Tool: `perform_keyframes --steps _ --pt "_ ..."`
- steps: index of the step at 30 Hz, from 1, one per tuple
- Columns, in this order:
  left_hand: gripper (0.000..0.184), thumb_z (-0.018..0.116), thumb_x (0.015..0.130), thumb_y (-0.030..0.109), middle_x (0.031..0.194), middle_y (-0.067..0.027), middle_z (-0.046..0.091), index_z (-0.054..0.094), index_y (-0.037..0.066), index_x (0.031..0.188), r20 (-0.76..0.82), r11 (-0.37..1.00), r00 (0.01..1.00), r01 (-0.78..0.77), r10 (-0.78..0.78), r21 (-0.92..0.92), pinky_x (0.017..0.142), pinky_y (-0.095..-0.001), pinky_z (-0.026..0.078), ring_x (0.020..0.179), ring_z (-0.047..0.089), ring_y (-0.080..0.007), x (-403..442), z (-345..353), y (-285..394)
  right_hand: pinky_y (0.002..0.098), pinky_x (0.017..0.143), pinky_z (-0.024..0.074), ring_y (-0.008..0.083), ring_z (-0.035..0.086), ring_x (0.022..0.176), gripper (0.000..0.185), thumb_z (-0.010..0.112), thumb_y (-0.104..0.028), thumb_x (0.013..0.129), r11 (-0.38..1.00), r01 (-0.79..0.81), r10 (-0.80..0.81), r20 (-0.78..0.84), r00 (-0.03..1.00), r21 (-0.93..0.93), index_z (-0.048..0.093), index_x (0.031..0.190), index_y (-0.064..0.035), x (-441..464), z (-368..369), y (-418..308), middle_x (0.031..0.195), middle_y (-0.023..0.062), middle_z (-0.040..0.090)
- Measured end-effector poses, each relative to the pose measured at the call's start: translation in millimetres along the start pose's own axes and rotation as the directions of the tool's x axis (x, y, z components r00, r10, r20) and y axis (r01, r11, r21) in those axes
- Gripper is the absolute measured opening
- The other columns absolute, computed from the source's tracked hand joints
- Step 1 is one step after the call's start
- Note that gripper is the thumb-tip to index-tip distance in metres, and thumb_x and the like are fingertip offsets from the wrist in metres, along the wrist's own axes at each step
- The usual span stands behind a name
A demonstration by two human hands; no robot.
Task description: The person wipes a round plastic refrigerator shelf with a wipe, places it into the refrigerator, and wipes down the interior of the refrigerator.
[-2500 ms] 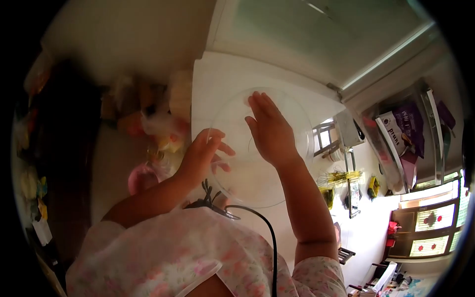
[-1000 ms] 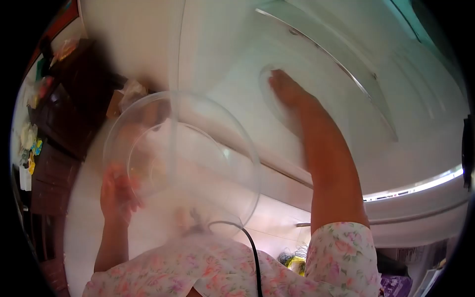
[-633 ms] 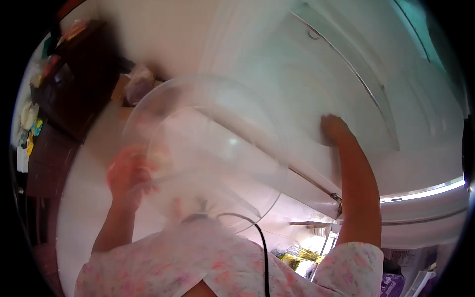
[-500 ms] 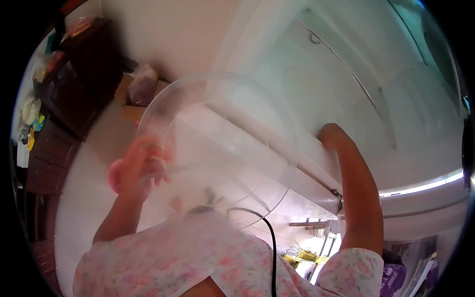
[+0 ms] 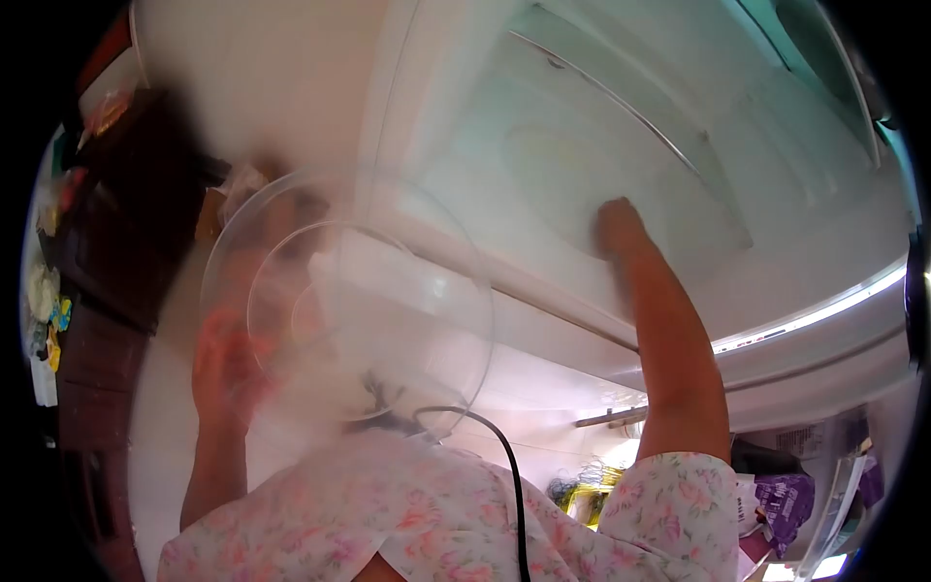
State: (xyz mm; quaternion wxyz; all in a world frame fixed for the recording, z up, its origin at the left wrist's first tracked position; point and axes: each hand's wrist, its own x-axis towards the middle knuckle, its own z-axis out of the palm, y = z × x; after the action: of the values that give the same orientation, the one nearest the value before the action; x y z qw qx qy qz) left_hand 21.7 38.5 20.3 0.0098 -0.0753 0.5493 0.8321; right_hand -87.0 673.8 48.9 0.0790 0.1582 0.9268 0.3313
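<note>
My left hand (image 5: pixel 228 373) shows at the left, blurred and partly seen through a large clear round dish (image 5: pixel 451 335). The dish has concentric rings and is tilted in front of my chest. The hand appears to grip its left side. My right arm reaches into a white, open compartment (image 5: pixel 553 126) that looks like a refrigerator. There my right hand (image 5: pixel 619 225) is curled near the pale inner surface, below a metal-trimmed shelf edge (image 5: pixel 621 102). Its fingertips are hidden, and whatever they may hold cannot be made out.
A dark wooden cabinet (image 5: pixel 107 223) stands at the left with bags and small items on it. A plastic bag (image 5: pixel 242 184) sits in a box behind the dish. Purple packages (image 5: pixel 784 504) are at the lower right. A black cable (image 5: pixel 514 475) hangs over my floral shirt.
My left hand and the clear dish have shifted left and slightly down. My right hand has moved up and left, farther into the compartment. The camera view has shifted too.
</note>
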Motion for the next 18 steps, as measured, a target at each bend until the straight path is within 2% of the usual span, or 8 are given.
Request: perform_keyframes --steps 2,4,5,8,10,12,15,18 --pt "0.05 0.046 0.095 0.046 0.087 -0.008 0.064 0.044 0.009 0.13 0.081 1.0 0.997 0.011 -0.01 -0.021 0.049 -0.025 0.05 0.06 0.057 -0.0124 0 -13 0 0.0368 0.094 0.043 0.0292 0.054 0.109 0.028 0.055 -0.013 0.083 0.979 0.205 -0.205 -0.015 0.979 -0.007 0.068 0.107 -0.0116 -59 -108 -49 0.104 0.0121 0.064" --pt "0.051 0.047 0.095 0.047 0.09 -0.0061 0.064 0.043 0.01 0.13 0.161 0.999 0.987 0.026 -0.019 -0.043 0.054 -0.0242 0.051 0.071 0.062 -0.013 -2 -16 -1 0.0345 0.094 0.0428 0.0273 0.056 0.102 0.032 0.056 -0.011 0.084 0.752 0.393 -0.327 -0.218 0.92 0.529 0.065 0.114 -0.0107 -95 -154 -62 0.104 0.0127 0.063" --pt "0.051 0.047 0.095 0.046 0.09 -0.0059 0.064 0.043 0.009 0.13 0.177 0.998 0.984 0.009 0.003 -0.068 0.053 -0.0242 0.052 0.072 0.063 -0.0134 -3 -16 -1 0.0345 0.094 0.0428 0.0273 0.056 0.102 0.032 0.056 -0.011 0.084 0.751 0.389 -0.325 -0.214 0.921 0.533 0.065 0.114 -0.0107 -99 -166 -58 0.104 0.0127 0.063" --pt "0.05 0.048 0.096 0.045 0.09 -0.0052 0.064 0.043 0.009 0.131 0.154 0.997 0.987 -0.028 0.04 -0.076 0.052 -0.024 0.052 0.075 0.063 -0.0142 -7 -9 3 0.0259 0.084 0.0452 0.0156 0.057 0.091 0.039 0.052 -0.001 0.083 0.204 0.242 -0.239 -0.192 0.952 0.948 0.063 0.12 -0.0097 -74 -159 -45 0.1 0.0074 0.063" --pt "0.05 0.048 0.096 0.044 0.09 -0.0048 0.064 0.043 0.009 0.131 0.098 0.997 0.994 -0.049 0.055 -0.061 0.052 -0.0239 0.052 0.076 0.063 -0.0146 -10 -9 1 0.0259 0.081 0.0475 0.0155 0.061 0.089 0.039 0.049 0.002 0.083 0.151 0.243 0.157 -0.266 0.951 0.958 0.063 0.118 -0.0071 -34 -140 -36 0.104 0.0071 0.065" --pt "0.048 0.048 0.096 0.044 0.089 -0.0045 0.064 0.044 0.01 0.13 0.118 0.988 0.993 -0.006 0.024 -0.154 0.05 -0.0236 0.052 0.073 0.063 -0.0141 -1 -22 0 0.0278 0.076 0.049 0.014 0.061 0.085 0.039 0.054 -0.003 0.084 0.078 0.139 0.25 -0.155 0.956 0.987 0.061 0.121 -0.0049 19 -126 -28 0.102 0.0084 0.067" --pt "0.049 0.05 0.095 0.046 0.087 -0.008 0.063 0.044 0.01 0.126 -0.057 0.996 0.996 -0.074 0.071 -0.053 0.036 -0.0226 0.04 0.051 0.053 -0.0118 -23 -1 -5 0.0286 0.074 0.049 0.0147 0.061 0.082 0.036 0.052 -0.001 0.084 0.191 0.306 0.182 -0.34 0.923 0.933 0.064 0.117 -0.0067 53 -101 -40 0.1 0.0096 0.067" --pt "0.049 0.051 0.094 0.046 0.088 -0.0075 0.063 0.044 0.01 0.126 -0.025 0.995 0.997 -0.069 0.067 -0.069 0.037 -0.0222 0.042 0.052 0.054 -0.0119 -28 0 -3 0.0302 0.076 0.0479 0.0196 0.061 0.084 0.032 0.051 0.003 0.081 0.152 0.279 -0.196 -0.248 0.949 0.948 0.066 0.107 -0.0075 -3 -161 -74 0.098 0.0096 0.066"
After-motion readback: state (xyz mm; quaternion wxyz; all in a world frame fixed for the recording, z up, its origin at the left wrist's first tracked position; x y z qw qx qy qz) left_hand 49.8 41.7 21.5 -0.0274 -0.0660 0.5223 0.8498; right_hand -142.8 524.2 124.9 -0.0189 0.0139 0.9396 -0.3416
